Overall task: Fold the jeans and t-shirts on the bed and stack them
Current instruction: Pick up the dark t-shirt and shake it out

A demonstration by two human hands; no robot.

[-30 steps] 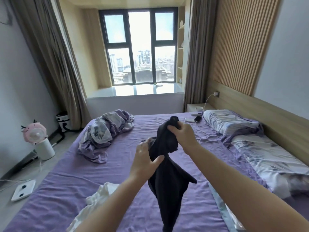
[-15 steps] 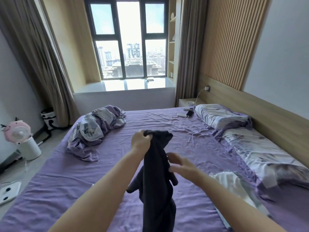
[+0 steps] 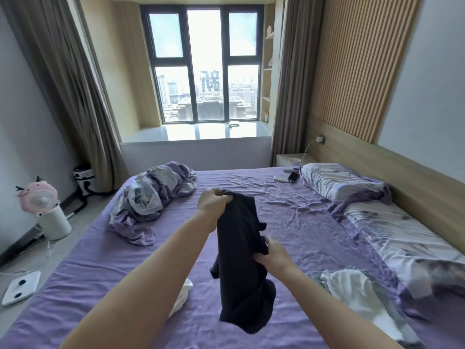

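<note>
**Dark shirt held up, grip re-set for spreading**

Left hand fists the top edge of the dark navy cotton t-shirt, holding it high over the purple-sheeted bed. Right hand pinches the cloth's right edge lower down; a second ago it held the top and the left sat lower, so the hands have traded places. Shirt hangs bunched, clear of the bed. Likely hunting for shoulders before laying flat. Crumpled white t-shirt lies near right; rumpled purple-grey quilt far left. Nothing folded yet.
</note>
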